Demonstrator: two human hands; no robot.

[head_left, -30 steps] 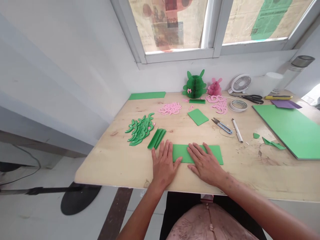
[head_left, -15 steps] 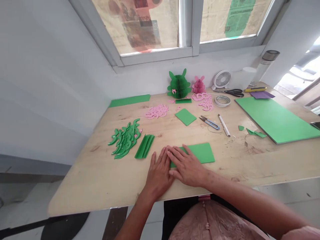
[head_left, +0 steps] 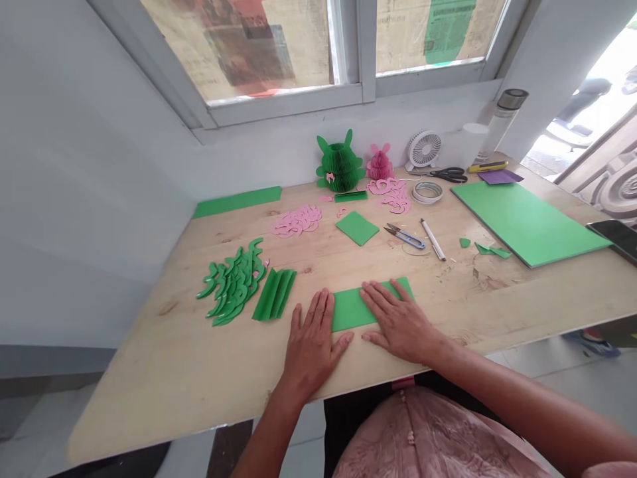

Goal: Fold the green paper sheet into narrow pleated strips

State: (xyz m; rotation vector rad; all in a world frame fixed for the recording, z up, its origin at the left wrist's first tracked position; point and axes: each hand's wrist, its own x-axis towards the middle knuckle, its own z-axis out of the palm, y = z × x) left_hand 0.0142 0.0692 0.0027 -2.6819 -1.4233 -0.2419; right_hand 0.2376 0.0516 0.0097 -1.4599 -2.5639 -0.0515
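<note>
A green paper strip (head_left: pixel 351 311) lies flat on the wooden counter (head_left: pixel 229 372), just below the centre of the frame. Its long axis runs from left to right, the right end tipped slightly toward the top of the frame.

The left hand (head_left: pixel 307 352) is at the strip's left end, its fingers together except for the little finger, which stands a little apart. Their tips point to the top of the frame, roughly across the long axis; whether they cover some of that end or only meet its edge cannot be told. The right hand (head_left: pixel 402 326) lies palm down over the right half, fingers somewhat spread and slanting toward the upper left. Both hands are flat and unclenched, neither closed around anything. The right is more fully over the strip; the left is nearer its left end.

The thumbs point toward each other along the lower long edge, tips near but apart, and a bare stretch of the strip shows between the hands.

Left of the left hand sits a pleated green paper (head_left: pixel 275 295), its folds slanting up to the right, with a pile of green paper cut-outs (head_left: pixel 236 282) beyond it. A small green paper rectangle (head_left: pixel 357 228) lies above the strip.
</note>
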